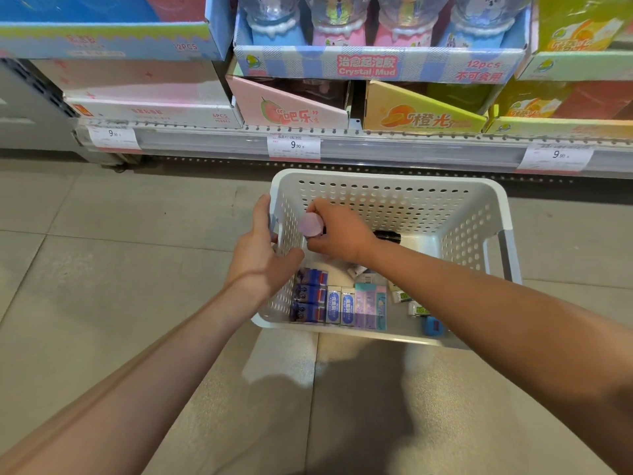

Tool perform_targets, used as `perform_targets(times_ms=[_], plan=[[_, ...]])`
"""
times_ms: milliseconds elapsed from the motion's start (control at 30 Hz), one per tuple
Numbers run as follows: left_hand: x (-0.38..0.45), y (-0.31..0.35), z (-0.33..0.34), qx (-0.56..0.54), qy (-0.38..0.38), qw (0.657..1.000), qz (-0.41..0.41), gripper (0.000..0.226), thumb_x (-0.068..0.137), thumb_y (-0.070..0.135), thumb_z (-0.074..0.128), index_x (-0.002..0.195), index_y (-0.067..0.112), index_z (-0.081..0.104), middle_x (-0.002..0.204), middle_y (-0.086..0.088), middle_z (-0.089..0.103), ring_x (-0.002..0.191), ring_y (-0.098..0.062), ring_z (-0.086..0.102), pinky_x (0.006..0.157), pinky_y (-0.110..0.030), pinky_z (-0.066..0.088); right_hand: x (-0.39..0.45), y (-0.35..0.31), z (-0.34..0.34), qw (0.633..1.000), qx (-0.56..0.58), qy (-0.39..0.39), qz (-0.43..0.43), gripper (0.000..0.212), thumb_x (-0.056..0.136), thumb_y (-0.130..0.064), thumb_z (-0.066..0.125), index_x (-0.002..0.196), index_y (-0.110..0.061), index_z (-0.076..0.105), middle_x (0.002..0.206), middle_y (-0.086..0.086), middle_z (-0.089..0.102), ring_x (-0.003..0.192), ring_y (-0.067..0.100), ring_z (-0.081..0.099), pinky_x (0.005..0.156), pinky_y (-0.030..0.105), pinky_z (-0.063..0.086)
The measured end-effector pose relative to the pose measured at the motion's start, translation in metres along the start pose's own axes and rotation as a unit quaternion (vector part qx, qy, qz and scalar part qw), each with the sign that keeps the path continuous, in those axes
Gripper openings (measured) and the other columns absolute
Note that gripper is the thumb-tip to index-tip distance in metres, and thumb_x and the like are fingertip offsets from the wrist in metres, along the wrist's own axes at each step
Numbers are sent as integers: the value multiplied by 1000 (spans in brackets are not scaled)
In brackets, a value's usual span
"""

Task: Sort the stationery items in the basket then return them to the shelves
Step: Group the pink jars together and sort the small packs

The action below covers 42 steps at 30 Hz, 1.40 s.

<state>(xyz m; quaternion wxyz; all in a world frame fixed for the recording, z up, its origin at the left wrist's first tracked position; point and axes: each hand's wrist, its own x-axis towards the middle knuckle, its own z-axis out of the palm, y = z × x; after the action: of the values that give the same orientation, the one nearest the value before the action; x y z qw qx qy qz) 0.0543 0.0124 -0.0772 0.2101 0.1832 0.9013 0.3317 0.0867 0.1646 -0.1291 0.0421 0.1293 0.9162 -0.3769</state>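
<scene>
A white perforated basket [387, 197] stands on the floor before the shelves. My left hand [260, 248] grips its left rim, fingers outside and thumb inside. My right hand [339, 234] is inside the basket, closed around a small round lilac item [311, 225]. Along the basket's near wall stand dark blue-and-red boxes [310, 296], white-and-blue eraser boxes [340, 308] and a pastel pack [370, 305]. Small green-and-white items [418, 308], a blue item [433, 326] and a black item [388, 236] lie loose on the bottom.
The bottom shelf [376, 145] runs across the back with price tags reading 9.90. On it sit display boxes: a pink one [291, 111], an orange one [421, 114] and a blue "Crystal Mud" tray [370, 66]. Grey tiled floor [102, 269] surrounds the basket.
</scene>
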Motion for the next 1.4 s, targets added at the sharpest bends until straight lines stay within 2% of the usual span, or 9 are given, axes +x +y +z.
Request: perform_targets(times_ms=[100,200,267,400,500,700,967,1167,1400], plan=[[1,-1,0,-14,0,1000,-4,84,83,16,64,149,27,14,90,6,59,73,-6,58,53,-14,37,4,-2,11,998,-59,-9,-2,32,80,-28,64,105,-14,52,98,5,64,84,24,60,68,33,49],[1,-1,1,-25,3,1000,-4,84,82,23,66,148,29,14,97,2,63,75,-11,61,64,-25,45,7,-1,22,993,-119,-7,6,26,80,-27,61,102,-13,55,97,6,64,87,26,62,72,32,49],[1,1,1,-27,5,1000,-7,84,83,27,67,148,29,14,96,3,61,75,-12,59,68,-28,44,7,1,26,992,-124,-14,26,25,80,-24,60,101,-13,55,98,6,63,89,27,61,72,31,46],[-2,5,-1,-31,3,999,1,82,83,27,65,148,27,15,86,8,55,68,0,53,64,-24,40,6,6,31,990,-135,-16,45,26,79,-20,60,104,-12,56,103,7,61,93,27,60,74,31,44],[-2,5,-1,-38,2,999,4,83,81,27,66,147,27,16,91,5,58,69,-5,56,65,-26,43,6,9,32,988,-144,-16,48,26,79,-19,61,104,-13,55,104,6,61,94,27,59,73,32,46],[0,3,-1,-18,1,1000,-3,87,81,25,68,149,28,14,90,7,54,73,-10,55,68,-28,45,6,15,32,989,-138,-30,54,24,80,-13,59,103,-11,56,104,7,61,94,27,58,65,27,36],[0,3,0,-10,-2,1000,-13,88,82,19,68,149,29,12,96,5,53,79,-19,59,71,-31,49,7,26,36,990,-127,-40,52,24,81,-14,62,104,-11,59,109,9,61,99,27,58,74,29,42],[0,4,-1,-11,-3,1000,-18,88,81,17,67,149,30,12,94,6,53,78,-18,59,70,-30,47,6,28,35,990,-128,-46,41,29,81,-15,62,109,-11,56,111,10,61,101,28,58,79,32,45],[-2,6,-2,-13,-9,1000,-7,87,82,17,66,149,29,11,87,10,51,72,-4,53,68,-28,45,4,25,32,981,-193,-26,28,28,82,-24,63,107,-16,54,106,5,64,98,25,59,82,32,40]])
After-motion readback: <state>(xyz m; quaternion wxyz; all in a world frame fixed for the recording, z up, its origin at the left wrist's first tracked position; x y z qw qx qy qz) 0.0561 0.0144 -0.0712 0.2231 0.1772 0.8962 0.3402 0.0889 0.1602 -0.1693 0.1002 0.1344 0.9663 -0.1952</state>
